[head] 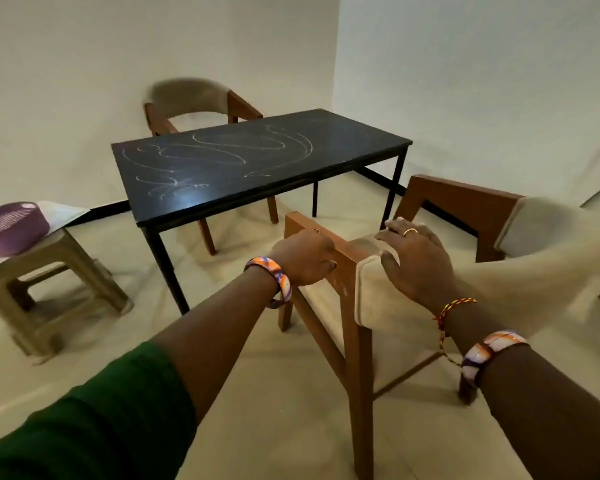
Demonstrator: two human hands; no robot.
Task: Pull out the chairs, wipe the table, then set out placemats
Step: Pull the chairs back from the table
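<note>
Near chair (354, 306) stands pulled clear of the black table (257, 168), chalk scribbles on top. Left hand (303, 258) grips its wooden arm; right hand (413, 258) lies flat, fingers spread, on the padded backrest. Purple basket (11, 226) on stool (49, 289), left.

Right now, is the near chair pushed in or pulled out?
Pulled out: the near chair stands apart from the black table, with both hands on its back.

The table (257, 168) is black with pale looping scribbles. The near chair (357, 306) has a reddish-brown frame and cream padding. A purple basket (11, 230) sits on a beige stool (49, 271). Orange, white and purple bangles (274, 275); green sleeve (84, 427).
</note>
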